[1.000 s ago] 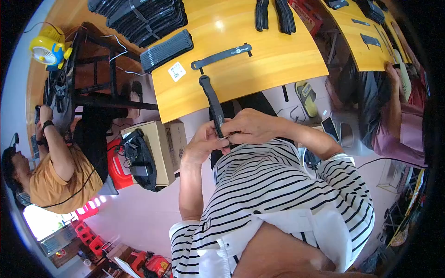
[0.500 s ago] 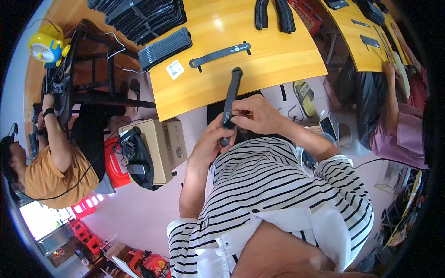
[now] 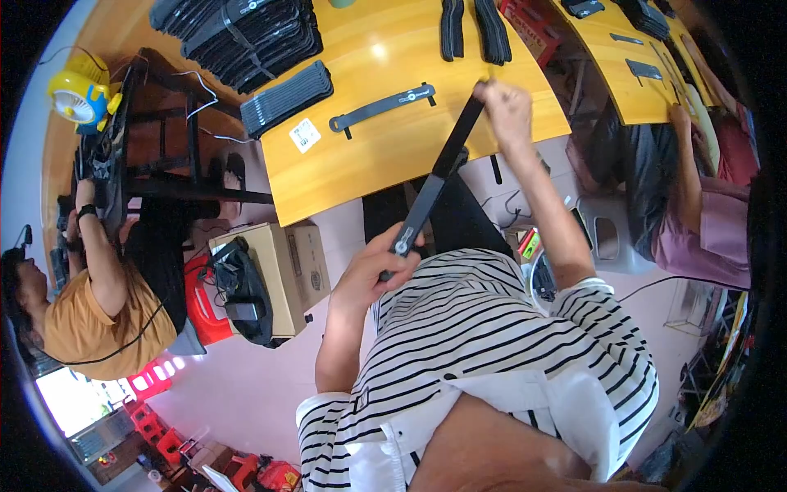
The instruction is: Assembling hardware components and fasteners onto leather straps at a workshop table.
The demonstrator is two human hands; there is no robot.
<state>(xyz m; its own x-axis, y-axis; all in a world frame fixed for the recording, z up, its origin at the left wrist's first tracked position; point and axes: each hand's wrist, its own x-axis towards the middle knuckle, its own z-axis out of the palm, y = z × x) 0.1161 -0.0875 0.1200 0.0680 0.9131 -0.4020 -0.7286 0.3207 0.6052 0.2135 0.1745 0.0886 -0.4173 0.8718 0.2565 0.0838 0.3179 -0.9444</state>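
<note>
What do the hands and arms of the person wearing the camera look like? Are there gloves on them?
No gloves! The left hand and right hand are both bare, and I can't see a watch or bracelet on either wrist. The forearms are bare too. Higher up are short, loose sleeves, white with thin black stripes and whitish edges.

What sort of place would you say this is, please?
Probably a small workshop: a bound stack of black straps lies on the yellow wooden table, the left hand and right hand hold another strap, and a person in orange is nearby.
</note>
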